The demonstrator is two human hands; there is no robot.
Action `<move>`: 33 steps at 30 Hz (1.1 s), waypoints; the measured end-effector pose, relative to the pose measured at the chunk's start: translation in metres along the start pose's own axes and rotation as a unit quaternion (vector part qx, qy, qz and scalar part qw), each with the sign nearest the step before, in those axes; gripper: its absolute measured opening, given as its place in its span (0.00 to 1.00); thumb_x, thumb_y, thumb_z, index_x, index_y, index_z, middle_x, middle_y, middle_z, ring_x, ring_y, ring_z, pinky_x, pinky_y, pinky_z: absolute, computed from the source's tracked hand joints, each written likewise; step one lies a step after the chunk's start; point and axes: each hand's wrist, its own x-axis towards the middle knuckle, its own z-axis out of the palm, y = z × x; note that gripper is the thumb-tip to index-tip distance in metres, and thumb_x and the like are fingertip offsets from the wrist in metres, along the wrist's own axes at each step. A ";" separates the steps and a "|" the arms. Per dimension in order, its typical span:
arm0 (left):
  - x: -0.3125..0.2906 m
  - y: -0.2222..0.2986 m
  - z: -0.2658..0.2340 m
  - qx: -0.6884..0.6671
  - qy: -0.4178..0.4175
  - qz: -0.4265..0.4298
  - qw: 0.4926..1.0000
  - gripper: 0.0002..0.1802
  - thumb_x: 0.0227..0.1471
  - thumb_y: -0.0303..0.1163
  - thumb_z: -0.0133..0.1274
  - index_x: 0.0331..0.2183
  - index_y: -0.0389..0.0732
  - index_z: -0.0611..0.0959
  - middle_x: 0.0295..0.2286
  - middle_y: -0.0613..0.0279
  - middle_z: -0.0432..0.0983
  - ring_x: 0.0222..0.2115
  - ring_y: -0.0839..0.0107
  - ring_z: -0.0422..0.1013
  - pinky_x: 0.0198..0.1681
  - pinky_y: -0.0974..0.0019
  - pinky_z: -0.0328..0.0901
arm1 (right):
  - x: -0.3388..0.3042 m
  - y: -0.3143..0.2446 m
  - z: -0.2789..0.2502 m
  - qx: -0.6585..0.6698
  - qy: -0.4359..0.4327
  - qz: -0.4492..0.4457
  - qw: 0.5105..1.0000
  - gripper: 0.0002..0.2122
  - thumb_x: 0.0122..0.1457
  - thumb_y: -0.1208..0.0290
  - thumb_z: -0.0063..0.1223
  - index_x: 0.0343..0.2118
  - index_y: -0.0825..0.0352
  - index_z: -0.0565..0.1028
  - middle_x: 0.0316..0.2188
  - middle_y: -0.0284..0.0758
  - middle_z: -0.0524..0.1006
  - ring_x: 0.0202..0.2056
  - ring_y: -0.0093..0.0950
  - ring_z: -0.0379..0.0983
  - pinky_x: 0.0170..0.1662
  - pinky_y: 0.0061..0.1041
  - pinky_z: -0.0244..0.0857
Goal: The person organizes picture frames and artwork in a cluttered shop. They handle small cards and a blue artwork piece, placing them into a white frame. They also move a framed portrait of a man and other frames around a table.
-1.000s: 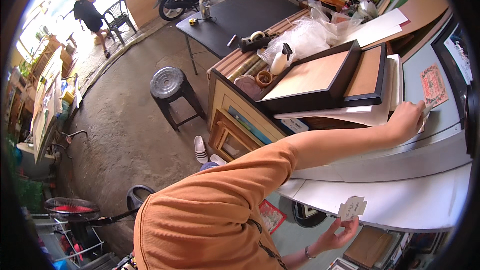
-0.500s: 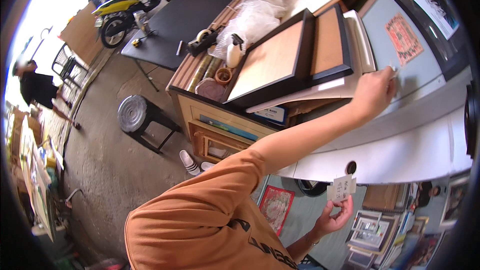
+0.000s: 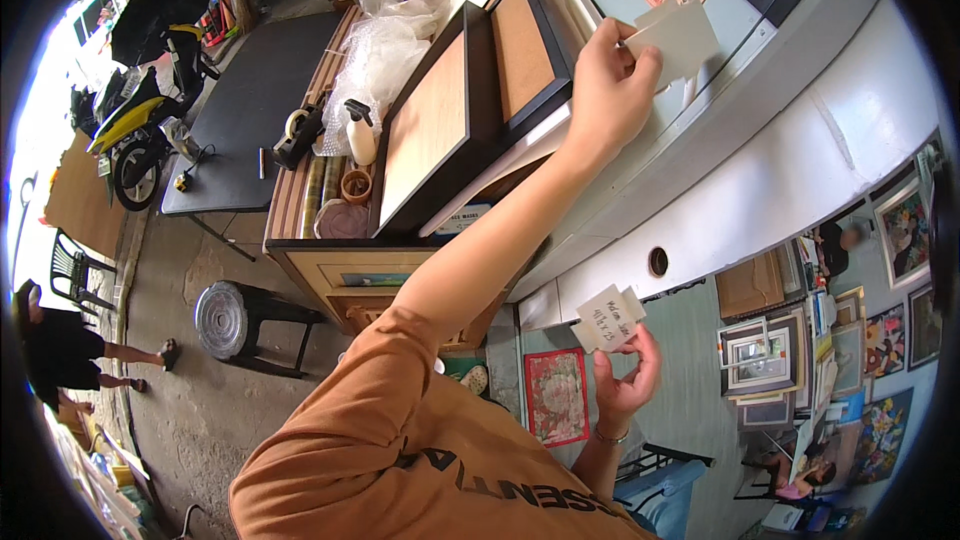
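Note:
My left hand (image 3: 615, 80) is closed at the end of a bent, reaching arm. Between its thumb and fingers is a blank pale card (image 3: 675, 40), in front of a light grey panel. Lower down, my right hand (image 3: 628, 380) pinches small cream paper cards (image 3: 608, 318) with handwriting on the front one. More than one layer shows there, but I cannot tell how many. Beside my left hand lie dark-framed boards: a deep black frame (image 3: 436, 120) with a pale wood back and a smaller brown-backed frame (image 3: 528, 58).
A cabinet top carries a white spray bottle (image 3: 360, 132), a tape dispenser (image 3: 297, 138) and bubble wrap (image 3: 375, 75). A black stool (image 3: 228, 322) stands on the floor, a dark table (image 3: 250, 90) beyond it. People are at the left edge and lower right. Framed pictures (image 3: 762, 355) stack at right.
My left hand has drawn back from the grey panel, and a pale card now shows plainly in it. The right hand still holds its cards. The whole view has turned and shifted.

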 end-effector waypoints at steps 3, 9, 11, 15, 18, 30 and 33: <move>-0.048 0.014 -0.038 -0.055 -0.038 -0.058 0.996 0.07 0.58 0.25 0.53 0.38 0.35 0.73 0.37 0.60 0.77 0.37 0.75 0.74 0.41 0.69 0.73 | -0.008 0.004 -0.011 -0.020 0.059 0.044 0.997 0.28 0.51 0.64 0.68 0.52 0.74 0.70 0.37 0.39 0.76 0.33 0.26 0.73 0.37 0.25 0.69; -0.184 0.019 -0.144 -0.095 0.049 -0.293 0.950 0.06 0.57 0.28 0.50 0.38 0.41 0.75 0.32 0.68 0.73 0.35 0.78 0.71 0.38 0.72 0.65 | -0.003 0.016 -0.027 -0.043 0.084 0.063 0.994 0.27 0.54 0.70 0.65 0.55 0.73 0.68 0.36 0.34 0.73 0.33 0.22 0.67 0.38 0.23 0.62; -0.234 0.016 -0.173 -0.106 0.123 -0.371 0.914 0.07 0.57 0.29 0.48 0.40 0.43 0.75 0.34 0.66 0.74 0.36 0.76 0.71 0.38 0.71 0.66 | 0.006 0.014 -0.022 -0.057 0.073 0.037 0.995 0.27 0.54 0.71 0.64 0.55 0.73 0.68 0.35 0.33 0.73 0.32 0.22 0.66 0.38 0.23 0.62; -0.319 0.014 -0.224 -0.175 0.293 -0.481 0.807 0.16 0.56 0.40 0.44 0.44 0.45 0.75 0.37 0.61 0.78 0.37 0.63 0.76 0.44 0.56 0.71 | 0.048 0.003 -0.013 -0.162 0.030 -0.057 0.985 0.26 0.51 0.72 0.66 0.53 0.73 0.70 0.36 0.40 0.76 0.34 0.29 0.72 0.38 0.29 0.67; -0.349 0.016 -0.257 -0.250 0.318 -0.492 0.771 0.11 0.52 0.38 0.44 0.36 0.46 0.76 0.25 0.63 0.75 0.21 0.65 0.71 0.25 0.60 0.67 | 0.096 -0.007 -0.007 -0.219 0.027 -0.114 0.969 0.24 0.52 0.72 0.66 0.51 0.73 0.71 0.39 0.41 0.77 0.37 0.32 0.74 0.39 0.30 0.69; -0.281 0.002 -0.243 -0.082 0.046 -0.420 0.902 0.13 0.61 0.35 0.52 0.26 0.40 0.80 0.19 0.72 0.73 0.18 0.85 0.66 0.21 0.78 0.59 | 0.314 0.000 0.022 -0.475 0.020 -0.288 0.831 0.22 0.55 0.59 0.61 0.48 0.65 0.72 0.38 0.37 0.73 0.41 0.38 0.71 0.44 0.36 0.67; -0.247 -0.006 -0.206 0.058 -0.079 -0.319 0.943 0.11 0.62 0.33 0.50 0.35 0.35 0.80 0.25 0.70 0.76 0.23 0.83 0.67 0.26 0.75 0.62 | 0.345 0.007 0.029 -0.499 0.028 -0.292 0.815 0.21 0.54 0.60 0.62 0.48 0.64 0.72 0.37 0.36 0.71 0.40 0.36 0.71 0.44 0.36 0.67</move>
